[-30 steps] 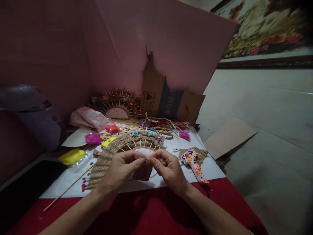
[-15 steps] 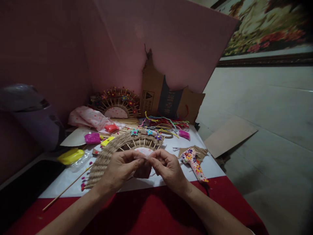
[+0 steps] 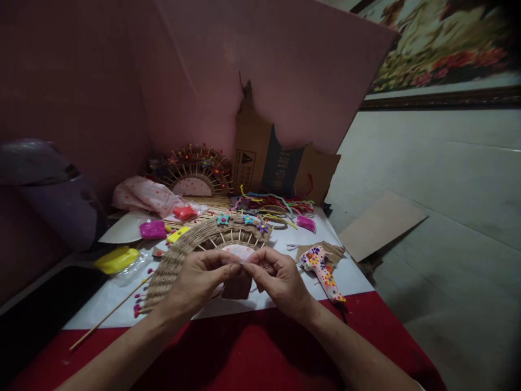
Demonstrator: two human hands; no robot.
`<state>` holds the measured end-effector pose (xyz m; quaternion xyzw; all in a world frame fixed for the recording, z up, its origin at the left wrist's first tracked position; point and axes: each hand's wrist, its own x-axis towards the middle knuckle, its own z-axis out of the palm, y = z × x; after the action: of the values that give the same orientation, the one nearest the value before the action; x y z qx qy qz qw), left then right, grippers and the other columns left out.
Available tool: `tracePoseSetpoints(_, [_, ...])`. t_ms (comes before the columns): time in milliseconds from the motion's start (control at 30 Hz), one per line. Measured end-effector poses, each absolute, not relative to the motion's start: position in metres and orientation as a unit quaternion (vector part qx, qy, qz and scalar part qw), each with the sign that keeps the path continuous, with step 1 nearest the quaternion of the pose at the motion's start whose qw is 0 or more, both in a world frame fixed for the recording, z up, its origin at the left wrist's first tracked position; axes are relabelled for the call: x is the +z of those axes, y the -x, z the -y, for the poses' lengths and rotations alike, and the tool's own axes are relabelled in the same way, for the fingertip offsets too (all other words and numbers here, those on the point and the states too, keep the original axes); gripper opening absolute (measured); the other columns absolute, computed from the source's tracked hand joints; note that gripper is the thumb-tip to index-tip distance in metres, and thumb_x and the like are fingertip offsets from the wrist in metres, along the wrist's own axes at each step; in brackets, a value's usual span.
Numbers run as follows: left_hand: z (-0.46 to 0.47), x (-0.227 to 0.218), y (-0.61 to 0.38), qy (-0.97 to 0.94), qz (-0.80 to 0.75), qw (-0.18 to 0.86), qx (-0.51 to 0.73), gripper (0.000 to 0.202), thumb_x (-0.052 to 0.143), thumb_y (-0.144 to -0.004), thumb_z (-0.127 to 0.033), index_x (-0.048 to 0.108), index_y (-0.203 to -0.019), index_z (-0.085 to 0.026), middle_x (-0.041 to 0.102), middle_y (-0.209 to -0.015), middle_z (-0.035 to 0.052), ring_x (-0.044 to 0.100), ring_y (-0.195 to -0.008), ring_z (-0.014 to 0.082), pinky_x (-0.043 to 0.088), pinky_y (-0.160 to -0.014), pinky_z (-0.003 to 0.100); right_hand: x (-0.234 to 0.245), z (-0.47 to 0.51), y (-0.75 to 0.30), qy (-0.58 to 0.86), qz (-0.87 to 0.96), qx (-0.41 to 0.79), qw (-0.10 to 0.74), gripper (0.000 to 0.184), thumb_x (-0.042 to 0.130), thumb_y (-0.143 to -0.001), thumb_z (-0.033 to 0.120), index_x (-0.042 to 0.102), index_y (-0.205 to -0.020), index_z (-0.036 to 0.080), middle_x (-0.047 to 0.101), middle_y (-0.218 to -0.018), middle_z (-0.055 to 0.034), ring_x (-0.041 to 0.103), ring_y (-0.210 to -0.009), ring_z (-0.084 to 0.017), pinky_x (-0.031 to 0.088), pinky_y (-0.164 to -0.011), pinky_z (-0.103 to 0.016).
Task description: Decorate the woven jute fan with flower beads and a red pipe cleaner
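My left hand and my right hand meet at the fingertips, thumbs and forefingers pinched together. Whatever small pale bit lies in the pinch is mostly hidden by the fingers. Behind and below them is a half-round fan wound with brown cord, with thin sticks, clay flowers and a pink dotted cloth centre. A brown flap shows beneath my fingers. To the right of my right hand, a flower-patterned glue gun lies on a scrap of cardboard.
A finished-looking similar fan leans at the back beside torn cardboard. Pink dotted cloth, yellow clay, magenta clay, scissors and coloured cords lie about. A thin stick rests front left.
The fingertips have drawn closer together, and the pale pink piece that showed between them is now mostly covered. The brown flap below shows more clearly.
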<state>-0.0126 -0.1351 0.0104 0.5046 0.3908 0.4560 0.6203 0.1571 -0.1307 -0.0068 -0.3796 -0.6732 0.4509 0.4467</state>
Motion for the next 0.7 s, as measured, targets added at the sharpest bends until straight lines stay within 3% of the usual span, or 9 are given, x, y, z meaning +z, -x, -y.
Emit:
tracePoseSetpoints(567, [0.1359,0.0090,0.0115,-0.552,-0.419,0.557,0.456,0.024,0.069,-0.064,-0.038,0.066,-0.058,-0.015,0.056,-0.046,-0.0002,0.047,-0.039,0.0095,0.038,-0.040,0.021,-0.0108,0.1336,-0.1560,0.381,0.686,0.430,0.446,0.021,0.055,-0.084,0.035,0.054,-0.077,0.016,0.049,-0.052,0.0047,0.042,-0.044,-0.006,0.032,-0.042,-0.018])
tracePoseSetpoints(700, [0.1367,0.0130,0.0124,-0.532,-0.431,0.560,0.467,0.023,0.073,-0.061,-0.036,0.065,-0.057,-0.015,0.060,-0.052,0.0002,0.050,-0.044,0.0092,0.038,-0.042,0.020,-0.0109,0.1321,-0.1570,0.379,0.673,0.445,0.453,0.022,0.056,-0.083,0.036,0.055,-0.076,0.016,0.049,-0.053,0.0049,0.043,-0.045,-0.006,0.034,-0.043,-0.018])
